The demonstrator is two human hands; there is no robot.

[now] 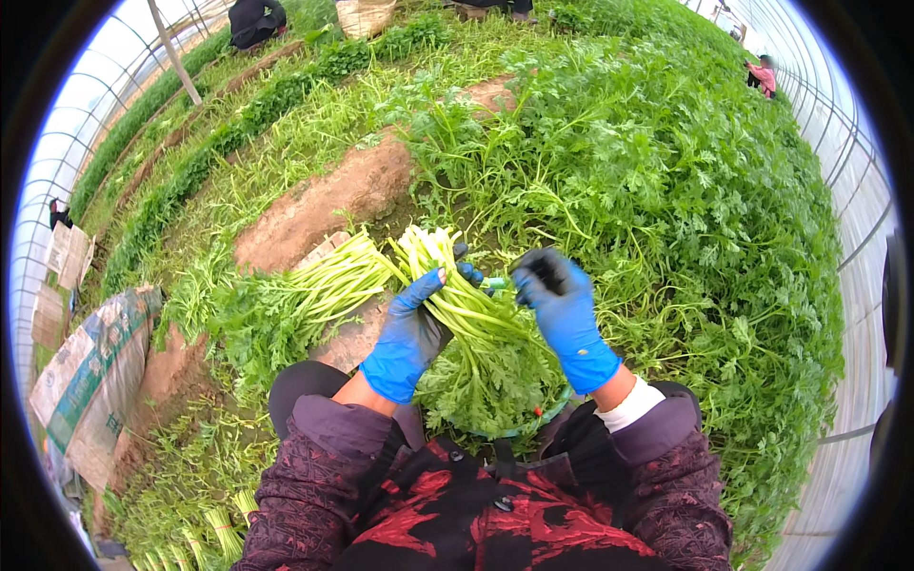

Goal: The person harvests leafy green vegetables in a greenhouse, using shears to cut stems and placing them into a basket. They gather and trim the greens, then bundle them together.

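My left hand [410, 339], in a blue glove with dark fingers, is closed around a bunch of leafy greens [464, 314]. Its pale cut stems point away from me and its leaves hang toward my lap. Just right of the stems is my right hand [560, 314], gloved alike, with blurred, curled fingers; whether it holds anything is unclear. A small green object [494, 283] shows between the hands, mostly hidden. To the left, a pile of cut greens [335, 278] lies with its stems together. Below the held leaves, part of a teal rim [550, 414] shows.
Dense growing greens [657, 193] fill the right side. A bare soil ridge [335, 196] runs at upper left. A printed sack [100, 378] stands left, and several tied bundles [225, 532] lie at lower left. Other people [253, 25] crouch farther off, one in pink [762, 75].
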